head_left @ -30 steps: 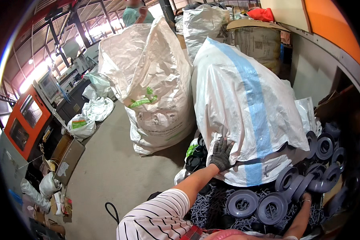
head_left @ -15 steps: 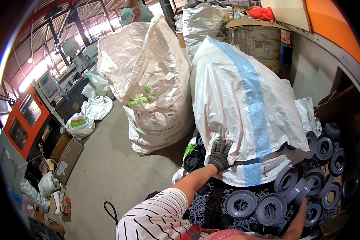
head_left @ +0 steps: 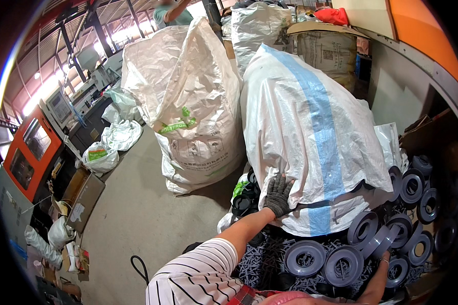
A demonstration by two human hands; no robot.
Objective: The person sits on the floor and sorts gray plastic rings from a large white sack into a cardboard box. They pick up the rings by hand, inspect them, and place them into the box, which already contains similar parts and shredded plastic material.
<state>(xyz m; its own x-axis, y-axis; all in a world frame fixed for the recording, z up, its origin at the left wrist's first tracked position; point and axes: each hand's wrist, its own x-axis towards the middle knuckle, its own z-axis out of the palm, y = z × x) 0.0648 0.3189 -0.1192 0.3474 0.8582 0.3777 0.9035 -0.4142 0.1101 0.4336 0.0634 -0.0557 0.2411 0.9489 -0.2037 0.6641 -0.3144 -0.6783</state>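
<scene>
Workshop floor seen from the head view. The left hand (head_left: 278, 195), in a dark knit glove, lies flat with fingers spread against the lower flank of a large white woven sack with a blue stripe (head_left: 310, 137); its grip is released, pressing rather than closing on the fabric. The right hand (head_left: 383, 258) sits at the lower right, its fingers against a grey plastic disc (head_left: 380, 241) in the heap; whether this grip is clenched cannot be told, since the disc covers most of it. The sack rests on a pile of grey ring-shaped discs (head_left: 343, 264) and dark plastic parts (head_left: 245, 195). Beside it stands a second white bulk bag (head_left: 188, 112) on the bare concrete floor (head_left: 132, 223). Smaller white bags (head_left: 119, 134) lie further left, near an orange machine (head_left: 28, 152) and flattened cardboard (head_left: 84, 195). Another person (head_left: 170, 11) stands behind the bags. A grey wall with an orange panel (head_left: 417, 35) closes the right side
</scene>
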